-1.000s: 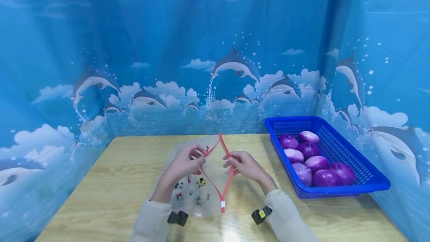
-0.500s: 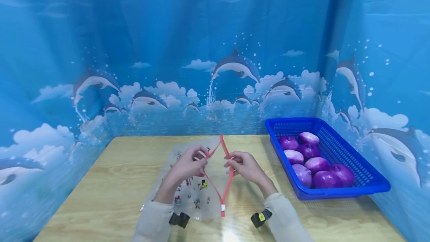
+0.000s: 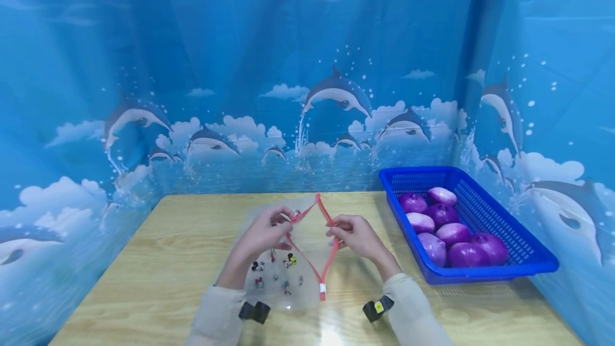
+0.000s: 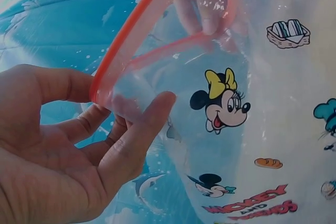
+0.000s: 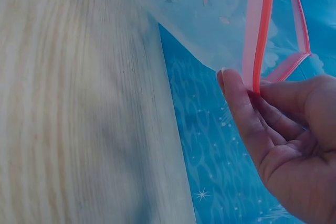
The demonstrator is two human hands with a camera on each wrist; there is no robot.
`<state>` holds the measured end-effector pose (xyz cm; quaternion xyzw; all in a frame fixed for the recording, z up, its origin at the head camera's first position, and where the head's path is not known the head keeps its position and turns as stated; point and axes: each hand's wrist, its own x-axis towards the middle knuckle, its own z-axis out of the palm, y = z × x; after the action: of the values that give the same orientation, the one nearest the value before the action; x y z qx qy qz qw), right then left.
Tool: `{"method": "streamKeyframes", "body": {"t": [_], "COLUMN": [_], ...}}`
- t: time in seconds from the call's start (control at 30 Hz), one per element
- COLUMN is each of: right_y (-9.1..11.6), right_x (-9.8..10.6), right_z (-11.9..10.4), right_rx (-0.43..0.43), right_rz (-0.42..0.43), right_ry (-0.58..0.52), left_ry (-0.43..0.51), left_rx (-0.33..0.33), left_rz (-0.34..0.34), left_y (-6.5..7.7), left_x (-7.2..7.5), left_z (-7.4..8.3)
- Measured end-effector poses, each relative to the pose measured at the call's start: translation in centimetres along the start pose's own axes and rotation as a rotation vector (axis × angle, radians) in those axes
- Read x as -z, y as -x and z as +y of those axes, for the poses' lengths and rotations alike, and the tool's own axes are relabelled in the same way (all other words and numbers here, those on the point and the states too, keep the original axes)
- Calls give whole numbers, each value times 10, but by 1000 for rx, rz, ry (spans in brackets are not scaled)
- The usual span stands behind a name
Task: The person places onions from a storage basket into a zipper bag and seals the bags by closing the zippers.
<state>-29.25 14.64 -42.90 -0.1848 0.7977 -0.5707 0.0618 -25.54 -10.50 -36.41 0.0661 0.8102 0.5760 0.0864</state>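
Observation:
A clear plastic zipper bag (image 3: 276,295) printed with cartoon characters hangs between my hands, its red zipper edge (image 3: 330,259) spread into a diamond-shaped mouth. My left hand (image 3: 263,235) pinches the left rim between thumb and fingers, which the left wrist view shows beside a printed mouse head (image 4: 223,103). Opposite it, my right hand (image 3: 357,236) pinches the right rim; in the right wrist view the red strip (image 5: 260,35) runs up from between thumb and finger. A white slider (image 3: 322,288) sits at the near end of the zipper. Nothing shows inside the bag.
To the right, a blue plastic basket (image 3: 523,267) holds several purple onions (image 3: 454,234). The wooden table (image 3: 158,260) lies beneath the bag. A blue dolphin-print curtain (image 3: 240,68) borders the table at the back and sides.
Both hands keep hold of the rim. The right hand has shifted slightly to the right, and the bag's mouth is a little wider. The bag's near end has risen slightly since half a second ago.

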Motion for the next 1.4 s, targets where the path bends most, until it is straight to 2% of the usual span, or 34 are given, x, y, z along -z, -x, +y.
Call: {"method": "streamKeyframes", "body": {"t": [0.2, 0.33, 0.57, 0.9, 1.1, 1.23, 1.4], "right_y": [0, 0, 1, 4, 7, 8, 7], "right_x": [7, 10, 13, 13, 18, 20, 16], "right_z": [2, 3, 1, -6, -11, -17, -24], "right_rx": [-17, -23, -7, -5, 12, -9, -41], "right_rz": [33, 42, 15, -42, -18, -5, -56], "right_ry": [12, 11, 1, -3, 43, 72, 93], "left_ry": [26, 53, 57, 55, 68, 79, 73], "left_rx": [13, 16, 10, -9, -9, -1, -3], "left_rz": [17, 4, -26, -12, -16, -20, -21], "left_y": [5, 5, 3, 3, 1, 0, -3], "left_x": [11, 16, 13, 10, 8, 5, 3], "left_z": [3, 4, 4, 3, 2, 1, 0]}}
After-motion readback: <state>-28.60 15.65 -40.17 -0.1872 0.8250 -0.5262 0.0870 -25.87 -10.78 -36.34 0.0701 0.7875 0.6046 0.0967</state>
